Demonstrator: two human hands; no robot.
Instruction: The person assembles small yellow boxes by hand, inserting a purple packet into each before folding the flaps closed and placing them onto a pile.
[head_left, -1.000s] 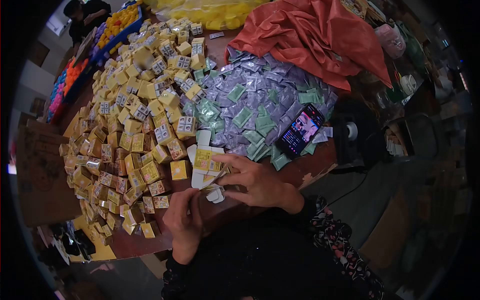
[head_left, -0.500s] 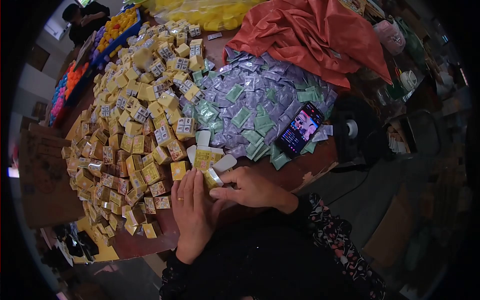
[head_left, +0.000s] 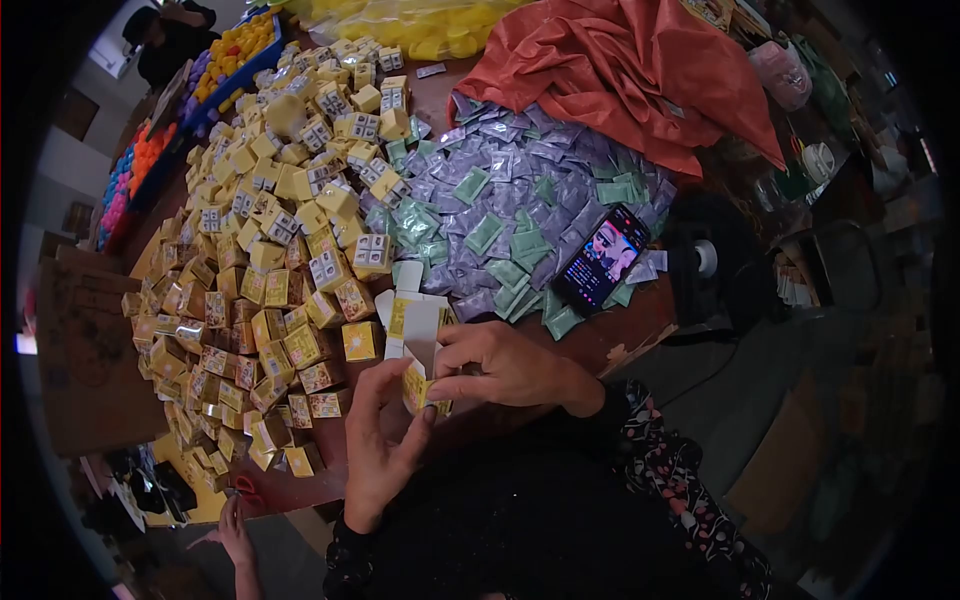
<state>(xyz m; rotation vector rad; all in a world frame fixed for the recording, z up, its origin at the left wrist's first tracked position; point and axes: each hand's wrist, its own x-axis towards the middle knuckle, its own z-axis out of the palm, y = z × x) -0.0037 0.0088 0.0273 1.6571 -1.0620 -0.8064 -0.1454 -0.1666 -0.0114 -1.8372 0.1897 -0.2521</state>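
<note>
My right hand pinches a small yellow box between thumb and fingers at the table's front edge. My left hand is beside it, thumb and index finger spread around the box's left side, with no firm hold visible. Behind the box, an unfolded carton with white flaps lies near the sachets. Left of my hands spreads a heap of small yellow boxes. Beyond my right hand lies a pile of purple and green sachets.
A phone with a lit screen rests on the sachets. Red cloth covers the back right. Blue trays hold coloured pieces. Another person's hand is near red scissors; a person is at the back left.
My left hand has opened and its fingers have moved off the box. The box in my right hand now shows a white panel. Another person's hand and red scissors have appeared at the lower left.
</note>
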